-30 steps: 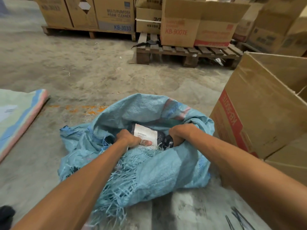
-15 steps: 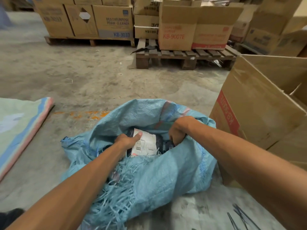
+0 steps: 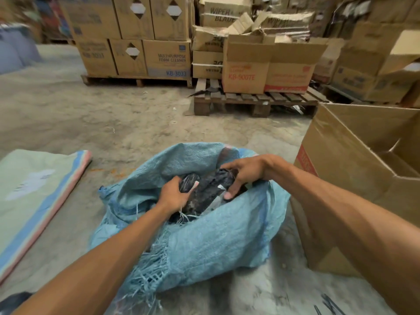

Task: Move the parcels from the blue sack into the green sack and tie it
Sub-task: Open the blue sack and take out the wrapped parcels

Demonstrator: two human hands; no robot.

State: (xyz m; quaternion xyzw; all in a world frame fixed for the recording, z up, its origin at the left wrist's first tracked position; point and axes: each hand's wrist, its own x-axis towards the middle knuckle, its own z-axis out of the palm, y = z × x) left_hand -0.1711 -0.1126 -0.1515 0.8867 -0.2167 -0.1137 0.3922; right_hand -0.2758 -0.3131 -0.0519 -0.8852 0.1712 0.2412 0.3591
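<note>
Concrete floor [image 3: 113, 123], dusty and bare, runs back to pallets stacked with cartons. The blue sack [image 3: 216, 242] slumps on it in the foreground, mouth open, with an open box [image 3: 341, 169] just beside it on the right. A flat, pale green sheet with striped edging at the left is probably the green sack [image 3: 34, 189], lying closed and well apart from the blue one.

Snagging is the main risk. The blue sack's near rim is badly frayed, and loose strands hang right under the left wrist, so they could catch the dark parcel [image 3: 206, 189] or drag the limp sack up with it. The wrap looks slick and crumpled, so a loose hold could let the parcel slide back in or fall on the floor during the carry. The green sack will also need opening, with both hands busy.

Left grip [image 3: 173, 194] is curled tightly round the parcel's near end. Right grip [image 3: 244, 171] is wider, with the fingers arched over the far end and the thumb pressed to its side. Motion blur makes it unclear whether they hold one parcel or several bunched together. The load sits inside the blue sack's mouth.
</note>
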